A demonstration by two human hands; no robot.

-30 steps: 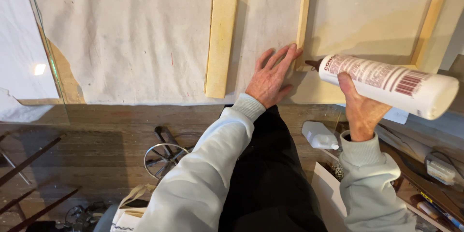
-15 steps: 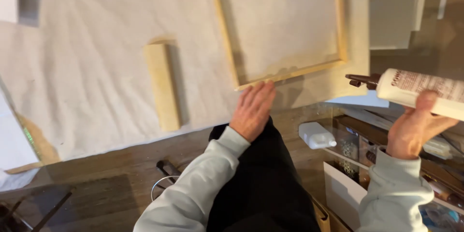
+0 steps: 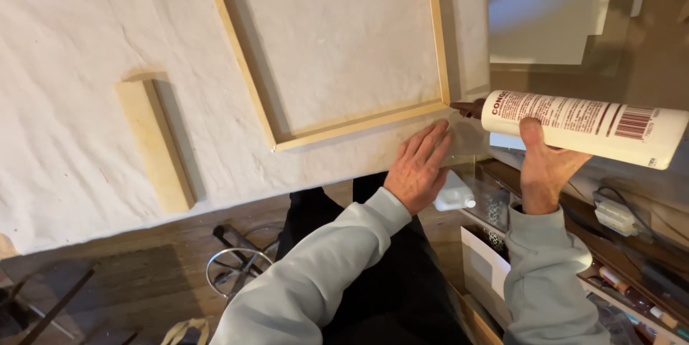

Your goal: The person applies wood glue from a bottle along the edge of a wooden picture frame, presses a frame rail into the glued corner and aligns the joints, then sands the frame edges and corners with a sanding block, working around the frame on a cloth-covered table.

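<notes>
Now my right hand (image 3: 547, 173) holds the glue bottle (image 3: 581, 128), grip pinching it, and its nozzle has come beside the frame (image 3: 359, 124) corner since a moment ago. My left hand (image 3: 418, 167) has stayed flat on the bench (image 3: 86, 43), fingers spread, just below the frame. A wood block (image 3: 154, 145) lies well apart.

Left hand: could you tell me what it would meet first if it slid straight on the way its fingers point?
Probably the frame: the left hand lies flat on the white sheet, fingers aimed at its near rail, close to the corner.

Wooden block (image 3: 154, 145) left of frame (image 3: 344, 126), glue bottle (image 3: 581, 127) right
</notes>
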